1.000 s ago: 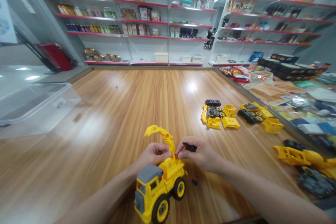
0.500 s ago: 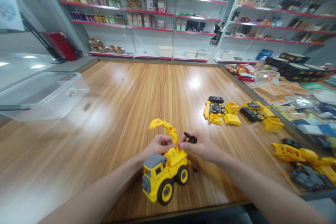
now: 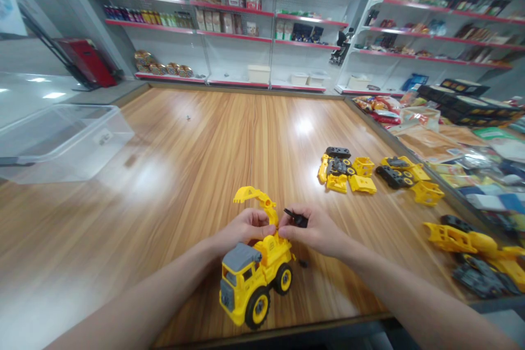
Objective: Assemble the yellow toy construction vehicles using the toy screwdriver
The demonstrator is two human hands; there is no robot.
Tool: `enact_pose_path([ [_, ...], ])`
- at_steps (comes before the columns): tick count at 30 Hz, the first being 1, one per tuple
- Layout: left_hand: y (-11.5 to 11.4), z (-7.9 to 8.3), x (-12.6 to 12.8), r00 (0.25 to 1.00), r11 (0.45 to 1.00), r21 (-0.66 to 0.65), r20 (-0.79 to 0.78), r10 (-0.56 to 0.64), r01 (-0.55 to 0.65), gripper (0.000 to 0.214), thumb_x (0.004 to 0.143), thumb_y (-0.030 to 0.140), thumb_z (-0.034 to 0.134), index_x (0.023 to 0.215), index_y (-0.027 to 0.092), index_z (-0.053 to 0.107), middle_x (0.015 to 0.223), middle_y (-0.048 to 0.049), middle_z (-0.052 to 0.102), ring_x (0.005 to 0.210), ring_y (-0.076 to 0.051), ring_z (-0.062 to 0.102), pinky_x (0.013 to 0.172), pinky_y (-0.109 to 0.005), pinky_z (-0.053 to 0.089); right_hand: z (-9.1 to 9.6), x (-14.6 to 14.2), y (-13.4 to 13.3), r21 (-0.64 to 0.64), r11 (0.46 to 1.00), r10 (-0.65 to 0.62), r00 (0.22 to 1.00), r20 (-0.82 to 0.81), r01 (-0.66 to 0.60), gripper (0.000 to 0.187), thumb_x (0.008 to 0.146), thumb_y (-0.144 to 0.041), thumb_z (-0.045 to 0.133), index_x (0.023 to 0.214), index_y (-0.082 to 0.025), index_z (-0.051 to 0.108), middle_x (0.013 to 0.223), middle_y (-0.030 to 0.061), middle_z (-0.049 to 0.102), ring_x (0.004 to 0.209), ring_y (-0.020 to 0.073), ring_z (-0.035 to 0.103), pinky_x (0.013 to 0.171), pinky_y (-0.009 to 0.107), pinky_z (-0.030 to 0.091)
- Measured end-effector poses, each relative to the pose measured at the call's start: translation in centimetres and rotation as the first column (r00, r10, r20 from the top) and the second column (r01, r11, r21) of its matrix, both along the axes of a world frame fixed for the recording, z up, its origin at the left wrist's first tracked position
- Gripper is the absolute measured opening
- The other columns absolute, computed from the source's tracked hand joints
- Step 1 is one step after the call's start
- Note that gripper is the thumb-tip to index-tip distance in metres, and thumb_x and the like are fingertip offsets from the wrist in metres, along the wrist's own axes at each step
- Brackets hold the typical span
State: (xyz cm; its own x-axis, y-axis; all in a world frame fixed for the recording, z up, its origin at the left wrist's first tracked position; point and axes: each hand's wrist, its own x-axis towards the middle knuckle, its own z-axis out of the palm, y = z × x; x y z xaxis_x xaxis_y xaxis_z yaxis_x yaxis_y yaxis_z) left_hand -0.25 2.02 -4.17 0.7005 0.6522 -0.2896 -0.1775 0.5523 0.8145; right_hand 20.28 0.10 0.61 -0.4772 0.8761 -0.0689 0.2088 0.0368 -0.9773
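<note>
A yellow toy truck [image 3: 250, 284] with a grey cab roof and black wheels stands near the table's front edge. From its rear rises a yellow digger arm [image 3: 268, 209], its bucket pointing left. My left hand [image 3: 250, 227] is closed around the base of that arm. On the other side, my right hand [image 3: 309, 229] is closed at the arm's joint, fingertips pinched against it. A small black tool [image 3: 296, 217], looking like a toy screwdriver, is tucked in the right hand. What the fingertips pinch is too small to make out. A small dark piece [image 3: 303, 263] lies right of the truck.
Yellow and black toy parts lie in groups to the right: one group [image 3: 338, 167] farther back, another [image 3: 400, 172] beside it, a third [image 3: 476, 246] nearer. A clear plastic bin [image 3: 69, 145] stands at left. Packaged goods [image 3: 422, 136] line the right edge; shelves [image 3: 233, 35] stand behind.
The camera view has tilted slightly. Both hands stay at the base of the digger arm; the black tool in my right hand has turned a little.
</note>
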Motion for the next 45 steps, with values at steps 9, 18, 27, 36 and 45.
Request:
enact_pose_path([
  [9, -0.3, 1.4, -0.1, 0.999, 1.000, -0.007, -0.032, -0.018, 0.018, 0.025, 0.066, 0.028, 0.082, 0.081, 0.011, 0.071, 0.070, -0.0040, 0.066, 0.059, -0.012, 0.059, 0.056, -0.022, 0.041, 0.6, -0.1, -0.4, 0.007, 1.000, 0.022, 1.000, 0.000, -0.022, 0.024, 0.080, -0.037, 0.073, 0.083, -0.015, 0.063, 0.073, -0.0012, 0.058, 0.068, 0.0116, 0.053, 0.062, 0.023, 0.042],
  [18, -0.3, 1.8, 0.3, 0.997, 0.997, -0.026, -0.043, 0.068, -0.069, 0.028, 0.065, 0.030, 0.083, 0.082, 0.011, 0.071, 0.068, -0.0040, 0.068, 0.060, -0.014, 0.062, 0.059, -0.024, 0.046, 0.3, 0.4, -0.5, 0.235, 0.972, -0.033, 0.995, 0.097, 0.010, 0.017, 0.091, -0.034, 0.059, 0.096, -0.017, 0.056, 0.080, -0.0002, 0.058, 0.071, 0.0124, 0.052, 0.064, 0.025, 0.042],
  [27, 1.1, 0.9, 0.1, 0.985, 0.985, -0.014, -0.034, 0.169, -0.169, 0.027, 0.071, 0.029, 0.081, 0.090, 0.013, 0.070, 0.079, -0.0034, 0.070, 0.066, -0.012, 0.065, 0.064, -0.023, 0.049, 0.5, 1.5, 0.4, 0.575, 0.813, -0.107, 0.949, 0.297, -0.089, 0.012, 0.092, -0.021, 0.053, 0.088, -0.016, 0.063, 0.078, 0.0019, 0.060, 0.071, 0.0129, 0.054, 0.065, 0.027, 0.040],
  [36, 0.2, 1.1, 0.6, 0.978, 0.979, 0.085, -0.089, 0.191, -0.184, 0.025, 0.074, 0.030, 0.078, 0.092, 0.015, 0.069, 0.079, -0.0023, 0.069, 0.070, -0.013, 0.064, 0.067, -0.025, 0.049, 0.0, 1.4, 0.4, 0.581, 0.806, -0.124, 0.927, 0.355, -0.115, 0.009, 0.089, -0.019, 0.057, 0.087, -0.018, 0.065, 0.076, 0.0019, 0.061, 0.071, 0.0140, 0.056, 0.064, 0.027, 0.041],
  [45, 0.0, 2.3, 0.6, 0.945, 0.962, 0.186, -0.222, 0.238, -0.199, 0.026, 0.073, 0.025, 0.077, 0.096, 0.015, 0.070, 0.084, -0.0036, 0.071, 0.076, -0.016, 0.066, 0.072, -0.028, 0.052, -0.2, 1.2, 0.6, 0.482, 0.876, -0.178, 0.917, 0.356, -0.017, 0.003, 0.084, -0.016, 0.061, 0.082, -0.018, 0.059, 0.076, -0.0010, 0.063, 0.068, 0.0118, 0.056, 0.062, 0.024, 0.042],
])
